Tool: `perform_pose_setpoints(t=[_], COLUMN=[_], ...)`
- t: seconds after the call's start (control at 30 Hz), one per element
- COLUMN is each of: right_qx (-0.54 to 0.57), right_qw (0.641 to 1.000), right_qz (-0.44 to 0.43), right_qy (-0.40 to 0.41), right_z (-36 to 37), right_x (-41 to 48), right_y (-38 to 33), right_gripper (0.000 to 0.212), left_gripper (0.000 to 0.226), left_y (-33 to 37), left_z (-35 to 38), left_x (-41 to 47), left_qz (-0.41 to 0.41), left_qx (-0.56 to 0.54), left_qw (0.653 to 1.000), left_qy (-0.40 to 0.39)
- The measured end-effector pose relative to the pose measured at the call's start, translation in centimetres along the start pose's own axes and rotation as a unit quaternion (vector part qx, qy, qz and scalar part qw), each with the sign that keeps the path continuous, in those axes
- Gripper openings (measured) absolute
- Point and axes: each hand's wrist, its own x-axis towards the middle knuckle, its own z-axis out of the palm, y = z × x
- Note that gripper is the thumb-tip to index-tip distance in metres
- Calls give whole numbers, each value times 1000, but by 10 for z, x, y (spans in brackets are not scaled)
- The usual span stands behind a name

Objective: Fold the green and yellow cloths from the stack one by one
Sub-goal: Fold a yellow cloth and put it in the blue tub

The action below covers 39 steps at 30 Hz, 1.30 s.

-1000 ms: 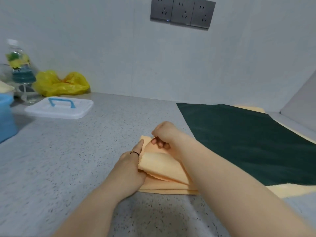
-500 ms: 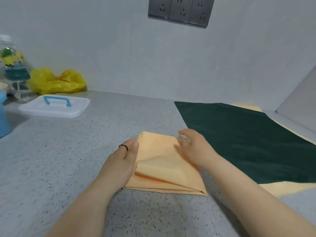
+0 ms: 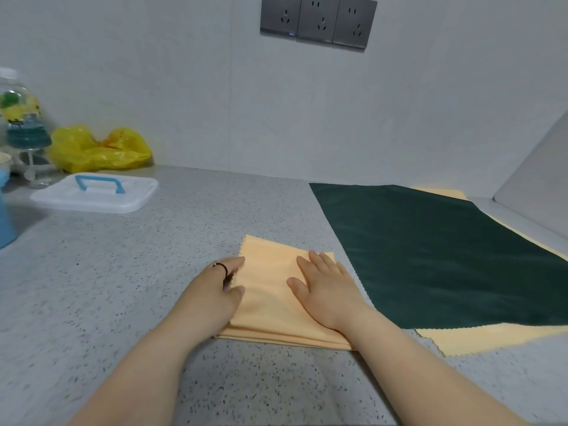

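A folded, soft, pale yellow cloth (image 3: 270,299) lies flat on the grey speckled stone counter (image 3: 123,287). It is a neat, thick rectangle with zigzag edges.

The right hand (image 3: 329,290) lies flat on top of the folded cloth, on its right half. Its fingers are straight and close together, the thumb sticks out to the side, and the palm presses down. The left hand (image 3: 215,290) is at the left edge of the folded cloth. Its first finger and thumb touch that edge. The fingers look straight, so it seems to be pressing and not pinching, but that side is hard to see. A thin black ring (image 3: 221,267) is on one finger of this hand.

Just to the right of the folded cloth, a big, dark green cloth (image 3: 445,256) lies spread out flat. Another pale yellow cloth (image 3: 479,339) lies under it and peeks out at the near and far corners.

Far to the left of the folded cloth and further back sits a white plastic lid with a blue handle (image 3: 95,193). Behind it, by the wall, are a crumpled yellow plastic bag (image 3: 98,149) and a clear plastic bottle (image 3: 21,118). A blue tub (image 3: 4,216) shows at the far left. High on the wall behind the folded cloth are three grey power sockets (image 3: 318,21).
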Motion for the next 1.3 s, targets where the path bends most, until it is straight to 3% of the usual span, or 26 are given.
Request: perform_pose_setpoints(t=[0.1, 0.17, 0.33, 0.43, 0.53, 0.6, 0.7, 0.9, 1.2, 1.3], right_qx=[0, 2, 10, 10, 16, 18, 14, 6, -36, -68], right_qw=[1000, 1000, 1000, 1000, 1000, 1000, 1000, 1000, 999, 997], right_qz=[2, 4, 7, 6, 6, 6, 2, 1, 11, -28], right_qy=[-8, -8, -3, -1, 0, 2, 0, -5, 21, 32], right_z=[0, 0, 1, 2, 2, 2, 2, 2, -6, -7], right_x=[1, 1, 0, 1, 1, 1, 0, 1, -10, -23], right_y=[-1, -1, -1, -1, 0, -1, -1, 2, 0, -6], right_gripper=[59, 60, 63, 63, 64, 64, 63, 64, 60, 57], left_gripper=[43, 46, 45, 34, 31, 31, 39, 56, 61, 61], left_y=[14, 28, 59, 67, 73, 71, 54, 10, 0, 1], left_z=[0, 6, 26, 29, 31, 33, 34, 35, 32, 32], left_x=[5, 13, 38, 50, 63, 72, 79, 67, 70, 68], left_qz=[34, 70, 62, 48, 37, 29, 23, 80, 37, 19], left_qx=[48, 148, 411, 497, 535, 535, 486, 418, 413, 415], left_qw=[998, 986, 897, 846, 820, 821, 850, 891, 899, 901], left_qy=[37, -8, -150, -185, -200, -199, -199, -159, -141, -128])
